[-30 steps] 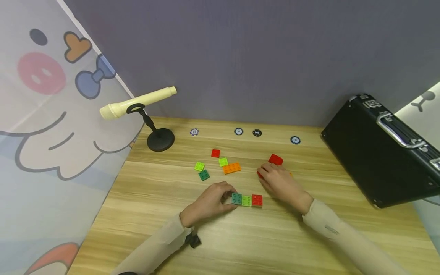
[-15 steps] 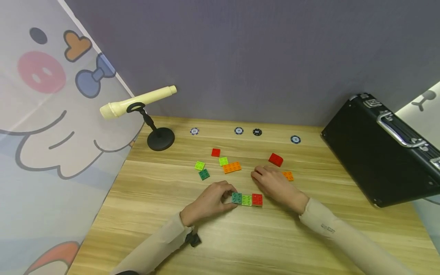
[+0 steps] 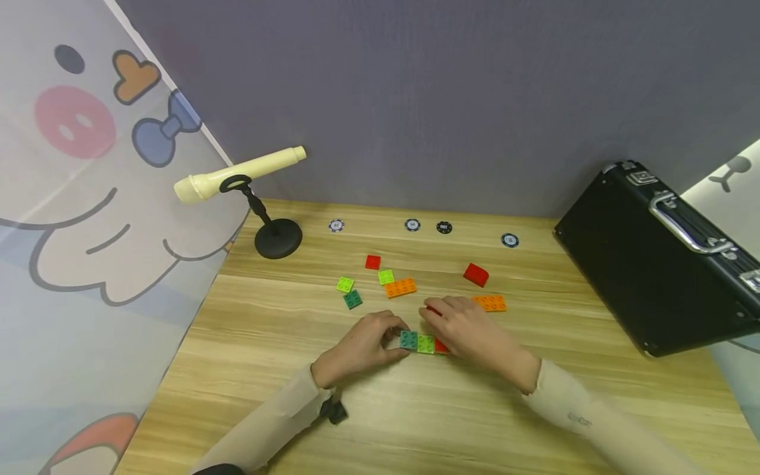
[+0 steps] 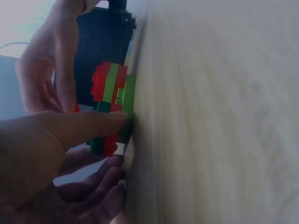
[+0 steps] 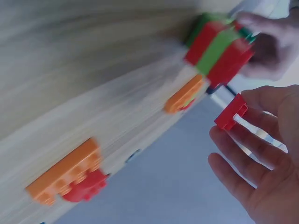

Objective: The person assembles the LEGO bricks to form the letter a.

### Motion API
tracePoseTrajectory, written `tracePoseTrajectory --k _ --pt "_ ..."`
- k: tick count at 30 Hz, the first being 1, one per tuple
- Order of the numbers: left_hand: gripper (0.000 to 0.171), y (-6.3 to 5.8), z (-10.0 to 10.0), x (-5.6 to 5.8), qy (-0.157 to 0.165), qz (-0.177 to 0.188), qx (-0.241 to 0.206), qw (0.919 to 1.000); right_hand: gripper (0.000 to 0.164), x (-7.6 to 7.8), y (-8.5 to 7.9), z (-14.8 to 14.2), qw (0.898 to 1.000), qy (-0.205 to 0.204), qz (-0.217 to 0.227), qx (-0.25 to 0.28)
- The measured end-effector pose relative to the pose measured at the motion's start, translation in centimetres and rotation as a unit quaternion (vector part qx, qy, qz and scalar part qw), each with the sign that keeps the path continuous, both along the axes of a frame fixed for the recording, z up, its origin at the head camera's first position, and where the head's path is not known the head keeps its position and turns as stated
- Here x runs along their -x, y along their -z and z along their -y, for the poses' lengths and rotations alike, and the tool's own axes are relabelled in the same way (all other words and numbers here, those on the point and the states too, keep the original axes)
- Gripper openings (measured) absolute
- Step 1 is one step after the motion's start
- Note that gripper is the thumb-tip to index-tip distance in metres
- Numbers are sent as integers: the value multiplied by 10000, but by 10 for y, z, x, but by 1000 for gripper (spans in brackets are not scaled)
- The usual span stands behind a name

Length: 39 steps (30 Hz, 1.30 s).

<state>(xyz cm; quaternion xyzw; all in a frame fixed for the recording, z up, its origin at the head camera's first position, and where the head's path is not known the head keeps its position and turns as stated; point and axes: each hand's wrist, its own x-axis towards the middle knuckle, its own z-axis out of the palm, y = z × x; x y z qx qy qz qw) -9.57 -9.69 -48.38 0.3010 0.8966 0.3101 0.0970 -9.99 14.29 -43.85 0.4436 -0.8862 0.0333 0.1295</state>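
My left hand [image 3: 365,349] pinches the dark green end of a built toy brick assembly [image 3: 425,344] low at the tabletop. In the left wrist view, a lime-green base brick [image 4: 128,100] carries a dark green and red stack [image 4: 100,133] at one end and a red, lime and red stack [image 4: 108,84] at the other. My right hand [image 3: 475,336] hangs over the assembly's red end, partly covering it in the head view. Between its thumb and fingers it pinches a small red brick [image 5: 231,112], apart from the assembly.
Beyond the hands lie orange bricks [image 3: 400,287], a rounded red brick [image 3: 476,275], a dark green brick [image 3: 353,299] and several small bricks. Poker chips [image 3: 412,225] line the table's back. A microphone [image 3: 240,174] on a stand is back left; a black case [image 3: 653,264] stands right.
My right hand has moved left and nearer to me with the red brick, over the assembly's red end. The orange brick on the right is uncovered. My left hand has stayed in place.
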Motion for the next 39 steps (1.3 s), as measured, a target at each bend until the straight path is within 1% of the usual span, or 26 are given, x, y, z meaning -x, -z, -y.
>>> tracePoseTrajectory --k 5,8,11,16,17,19,24,27,31,34,36,39 --pt "31 0 0 0 -3 -32 81 10000 39 -14 2 10 9988 -352 -301 -148" --pt "32 0 1 1 35 -54 97 9999 39 -19 4 14 9979 -538 -273 -237" --pt "31 0 1 1 67 -33 37 10000 38 -22 6 16 9973 -680 -68 -255" --pt "29 1 1 2 82 -14 -26 10000 35 -23 9 17 9945 -918 506 20" --pt "29 1 1 2 82 -18 -21 10000 34 -23 10 17 9939 -938 582 65" --pt "30 1 1 3 73 -35 11 10000 33 -23 11 18 9943 -907 557 81" --pt "30 1 1 3 61 -45 15 10000 35 -21 12 20 9972 -725 176 -86" --pt "28 2 1 3 77 -72 -1 9999 38 -21 11 20 9972 -730 90 -155" --pt "26 2 1 3 102 -115 -5 9999 42 -21 12 19 9969 -761 114 -171" --pt "25 2 1 4 101 -118 2 9999 43 -21 12 19 9965 -786 221 -175" --pt "26 2 1 4 98 -101 15 9999 45 -22 12 19 9961 -804 288 -238" --pt "27 1 1 3 95 -82 19 9999 46 -22 10 19 9952 -870 248 -369"
